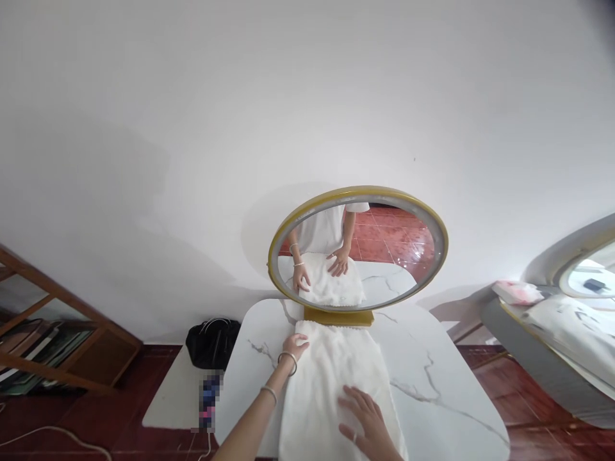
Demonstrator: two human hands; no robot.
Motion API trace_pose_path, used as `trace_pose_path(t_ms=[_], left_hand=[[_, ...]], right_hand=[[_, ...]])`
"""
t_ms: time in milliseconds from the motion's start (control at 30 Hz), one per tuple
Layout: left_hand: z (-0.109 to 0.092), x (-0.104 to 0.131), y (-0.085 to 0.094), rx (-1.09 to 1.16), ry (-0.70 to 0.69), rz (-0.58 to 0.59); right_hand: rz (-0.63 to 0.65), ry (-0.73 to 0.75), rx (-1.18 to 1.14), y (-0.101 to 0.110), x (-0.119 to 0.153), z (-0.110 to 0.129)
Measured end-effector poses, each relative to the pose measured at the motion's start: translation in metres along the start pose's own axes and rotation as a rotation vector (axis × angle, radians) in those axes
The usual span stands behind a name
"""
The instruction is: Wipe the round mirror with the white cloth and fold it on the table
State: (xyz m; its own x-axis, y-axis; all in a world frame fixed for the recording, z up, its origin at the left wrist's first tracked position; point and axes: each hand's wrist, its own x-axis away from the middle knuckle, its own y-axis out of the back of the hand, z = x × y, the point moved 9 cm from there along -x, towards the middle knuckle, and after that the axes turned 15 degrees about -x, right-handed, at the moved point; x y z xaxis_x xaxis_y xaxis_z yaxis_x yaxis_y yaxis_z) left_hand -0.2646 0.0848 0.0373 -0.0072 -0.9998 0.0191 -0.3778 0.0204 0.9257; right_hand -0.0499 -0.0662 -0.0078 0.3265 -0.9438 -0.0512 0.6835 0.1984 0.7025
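A long white cloth (pixel 336 365) with a wavy edge and soft wrinkles lies spread on the white marbled table (pixel 432 378), its near end running out of view. My left hand (pixel 295 346) rests at the cloth's far left edge, thumb and fingers apart; bangles circle that wrist and forearm. Over the nearer right part of the cloth is my right hand (pixel 366 419), its fingers spread flat and a ring on one of them. A round gold-rimmed mirror (pixel 398 256) stands behind the cloth and reflects both hands on it.
On a low white surface (pixel 168 400) to the left sits a black bag (pixel 214 342). A wooden shelf (pixel 103 352) stands at far left. At right, another table (pixel 533 358) carries a tissue pack (pixel 519 292), pale cloth and a second mirror (pixel 593 275).
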Motion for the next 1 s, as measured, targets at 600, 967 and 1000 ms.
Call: trace_pose_path(t_ms=[600,967,1000], left_hand=[[-0.202,0.101,0.276,0.080,-0.999,-0.240],[-0.182,-0.062,0.456,0.069,-0.632,-0.463],[-0.178,-0.081,0.446,0.084,-0.588,-0.418]], right_hand=[[-0.521,0.114,-0.740,0.064,-0.047,0.076],[-0.516,0.495,-1.209,0.259,-0.200,0.202],[-0.510,0.463,-1.257,0.274,-0.209,0.202]])
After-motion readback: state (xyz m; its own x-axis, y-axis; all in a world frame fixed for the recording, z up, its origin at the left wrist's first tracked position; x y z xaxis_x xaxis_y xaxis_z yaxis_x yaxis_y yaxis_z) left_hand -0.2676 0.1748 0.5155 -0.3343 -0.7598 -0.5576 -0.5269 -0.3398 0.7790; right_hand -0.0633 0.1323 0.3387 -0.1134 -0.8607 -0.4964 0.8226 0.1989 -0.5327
